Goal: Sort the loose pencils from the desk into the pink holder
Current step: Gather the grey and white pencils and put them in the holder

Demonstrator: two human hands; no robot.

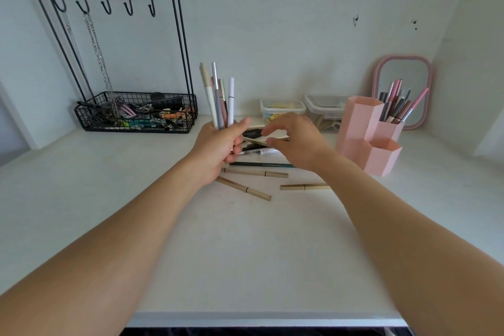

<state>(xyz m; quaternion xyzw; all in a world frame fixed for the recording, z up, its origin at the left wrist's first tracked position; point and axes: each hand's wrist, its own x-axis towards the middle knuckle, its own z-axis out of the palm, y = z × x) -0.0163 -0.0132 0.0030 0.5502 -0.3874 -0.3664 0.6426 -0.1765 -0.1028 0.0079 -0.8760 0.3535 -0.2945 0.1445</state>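
Left hand grips pencils upright, wire basket behind.

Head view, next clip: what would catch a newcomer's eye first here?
First, the left hand at centre, gripping an upright bundle of pencils, while the right hand reaches over the loose pencils scattered on the white desk. Next, the pink holder at right, with pencils standing only in its rear compartment. The black wire rack with hooks stands at far left.
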